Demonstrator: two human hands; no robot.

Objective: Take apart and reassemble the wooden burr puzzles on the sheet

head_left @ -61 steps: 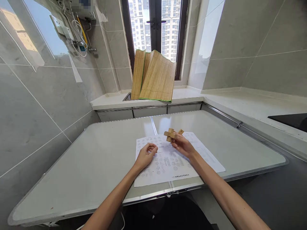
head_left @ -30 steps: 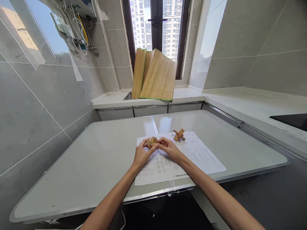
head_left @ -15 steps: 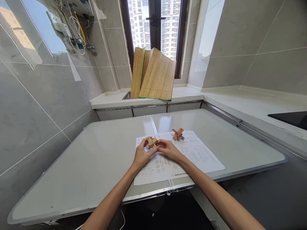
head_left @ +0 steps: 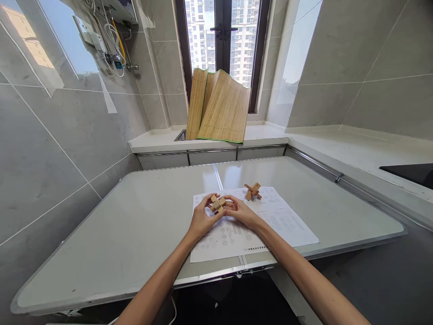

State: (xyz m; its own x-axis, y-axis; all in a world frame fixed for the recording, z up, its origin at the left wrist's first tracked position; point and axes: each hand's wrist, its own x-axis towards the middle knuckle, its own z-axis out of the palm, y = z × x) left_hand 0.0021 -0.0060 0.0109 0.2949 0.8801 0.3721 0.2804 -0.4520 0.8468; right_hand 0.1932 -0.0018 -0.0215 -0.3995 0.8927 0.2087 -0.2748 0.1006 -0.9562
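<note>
Over the printed paper sheet [head_left: 287,225], a small light wooden block puzzle [head_left: 217,204] is held between both hands. My left hand [head_left: 202,219] has its thumb and fingers closed around the puzzle's left side. From the right, my right hand [head_left: 238,211] grips the same puzzle with its thumb and fingertips; part of its fingers is hidden behind the blocks. A second, darker wooden puzzle [head_left: 253,191] with crossed pieces rests on the sheet's upper edge, just beyond my right hand, touched by neither hand.
The pale folding table [head_left: 135,234] has a metal seam down its middle. Behind it, a bamboo mat [head_left: 225,108] leans on the white counter [head_left: 267,132] before the window. A black panel [head_left: 411,174] lies on the right counter. Cables and pipes hang at upper left.
The wooden puzzle has turned between my fingers and shows different faces. Both hands keep hold of it in nearly the same place. The view has shifted slightly.
</note>
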